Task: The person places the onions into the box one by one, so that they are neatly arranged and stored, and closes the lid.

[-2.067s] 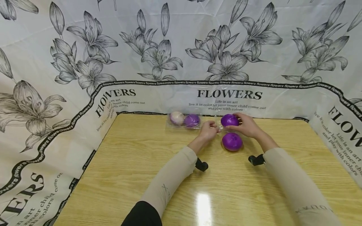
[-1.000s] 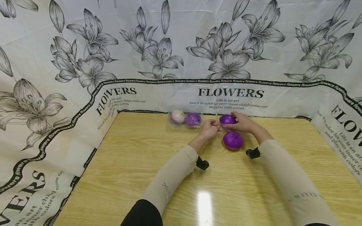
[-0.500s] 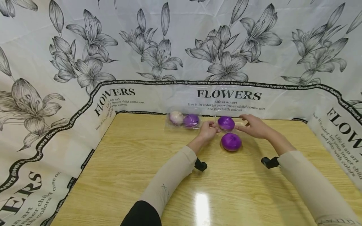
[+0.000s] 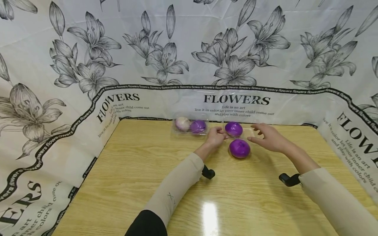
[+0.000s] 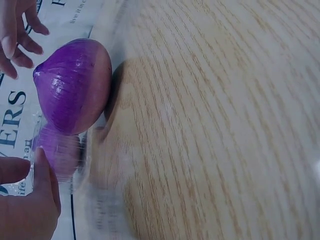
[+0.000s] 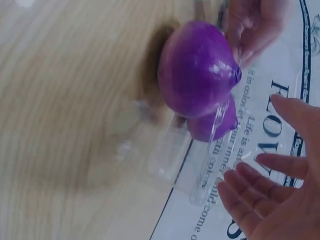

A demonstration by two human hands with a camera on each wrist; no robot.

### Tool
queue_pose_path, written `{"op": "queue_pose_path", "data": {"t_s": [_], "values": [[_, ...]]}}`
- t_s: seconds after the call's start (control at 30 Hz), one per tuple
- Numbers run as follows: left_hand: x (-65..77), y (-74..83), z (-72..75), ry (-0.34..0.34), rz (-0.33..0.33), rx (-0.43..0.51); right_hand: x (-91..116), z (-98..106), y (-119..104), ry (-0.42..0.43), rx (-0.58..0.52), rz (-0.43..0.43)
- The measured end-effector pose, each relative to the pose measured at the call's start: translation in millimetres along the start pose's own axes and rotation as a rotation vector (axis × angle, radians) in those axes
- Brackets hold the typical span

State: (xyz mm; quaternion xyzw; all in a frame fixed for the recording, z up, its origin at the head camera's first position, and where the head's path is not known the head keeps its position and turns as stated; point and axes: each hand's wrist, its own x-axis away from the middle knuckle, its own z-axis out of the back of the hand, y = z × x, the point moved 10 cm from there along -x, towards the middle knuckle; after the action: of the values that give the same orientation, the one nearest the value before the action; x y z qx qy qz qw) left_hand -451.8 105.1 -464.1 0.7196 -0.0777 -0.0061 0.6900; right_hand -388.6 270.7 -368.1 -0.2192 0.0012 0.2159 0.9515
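Observation:
My left hand (image 4: 215,137) pinches the left edge of a clear plastic box (image 4: 248,132) by the back wall. One purple onion (image 4: 233,129) sits in the left part of that box, its pointed tip showing in the right wrist view. In front of the box, a second purple onion (image 4: 239,148) with a paler underside lies on the table; in the left wrist view this onion (image 5: 75,85) is the nearer one. To the right of the box hovers my right hand (image 4: 272,139), its fingers spread and holding nothing.
Another clear plastic box (image 4: 175,131) stands to the left at the back, with one whitish-purple onion (image 4: 182,124) and one purple onion (image 4: 198,126) inside. A floral cloth (image 4: 165,105) hangs behind the wooden table (image 4: 141,170).
My right hand has let go of the onion in the box and drawn back to the right, its fingers opening. The left hand stays at the box edge.

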Motion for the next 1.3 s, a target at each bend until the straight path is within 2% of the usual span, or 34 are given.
{"op": "queue_pose_path", "data": {"t_s": [0.37, 0.6, 0.83, 1.07, 1.3], "values": [[-0.9, 0.2, -0.2, 0.002, -0.002, -0.022, 14, -13, -4, 0.044, -0.056, -0.068], [-0.4, 0.0, -0.3, -0.007, 0.001, -0.031, 21, -27, 7, 0.025, -0.125, -0.210], [-0.3, 0.9, -0.4, -0.010, 0.001, -0.005, 23, -50, 18, -0.023, -0.264, -0.333], [1.0, 0.9, -1.0, -0.021, 0.003, 0.004, 20, -66, 23, -0.009, -0.376, -0.371], [1.5, 2.4, -0.4, -0.021, -0.001, -0.008, 19, -72, 25, 0.025, -0.346, -0.392]]}}
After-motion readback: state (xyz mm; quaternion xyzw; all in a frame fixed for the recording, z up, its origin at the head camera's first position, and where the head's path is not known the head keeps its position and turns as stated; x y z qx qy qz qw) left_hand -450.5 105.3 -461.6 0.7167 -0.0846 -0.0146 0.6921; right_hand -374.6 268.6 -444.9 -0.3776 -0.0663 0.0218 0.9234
